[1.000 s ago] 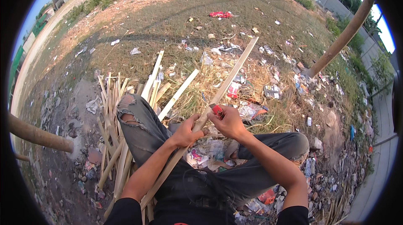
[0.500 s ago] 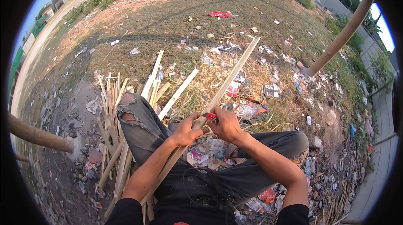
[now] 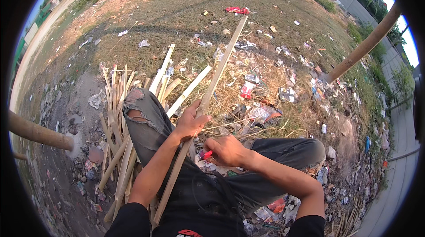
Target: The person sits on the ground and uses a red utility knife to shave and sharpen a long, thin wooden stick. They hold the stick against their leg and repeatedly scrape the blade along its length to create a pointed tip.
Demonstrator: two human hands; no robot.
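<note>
closest to the body, the right hand [image 3: 228,150] is curled around a small, glossy red hard-looking tool [image 3: 207,154] — its working end is hard to make out. a little beyond and to the left, the left hand [image 3: 191,122] is wrapped around a long, flat, pale tan bamboo-like strip [image 3: 220,68], which slants from beside the lap, through that grip, to a tip well past the fingers; the right hand is apart from it. the strip looks light and fairly stiff, likely springy toward its far end, dry rather than slippery, and apt to splinter along its edges. around the middle, where the left hand has it, seems the balanced place to hold; the flat faces should be kinder to skin than the edges.

as for print: nearer than both hands, the black cloth shirt [image 3: 212,227] bears a red and white mark, partly cut off. the strip shows no lettering. beyond the right hand, a crumpled red-and-white packet [image 3: 246,90] and a dark-and-white flat wrapper [image 3: 287,94] look printed — too small to read.
</note>
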